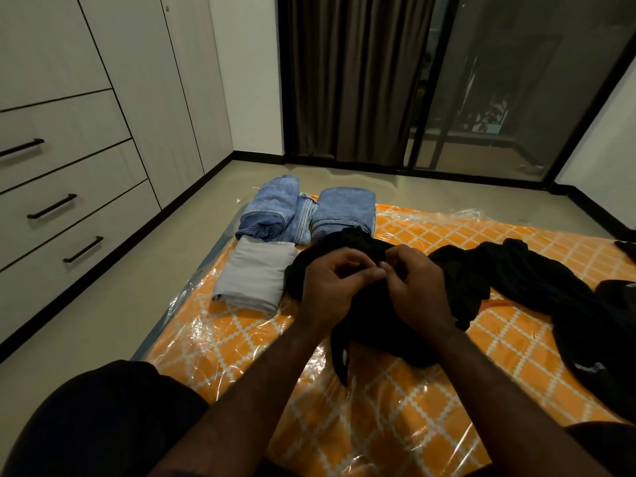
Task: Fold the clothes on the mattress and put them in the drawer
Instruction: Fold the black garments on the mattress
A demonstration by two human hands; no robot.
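A crumpled black garment [371,325] lies in the middle of the orange patterned mattress [395,425], which is wrapped in clear plastic. My left hand [330,287] and my right hand [418,287] meet above it, fingers curled and pinching a bit of its cloth between them. A folded grey garment [254,273] lies to the left of the black one. Behind it sit folded blue jeans [344,210] and another folded blue denim piece [266,210]. Closed drawers [79,215] with black handles are in the wardrobe at the left.
More unfolded black clothes [537,287] sprawl over the right side of the mattress. Bare floor [113,304] separates the mattress from the wardrobe. A dark curtain [351,77] and a glass sliding door [516,87] stand at the back. My knee [113,418] is at the lower left.
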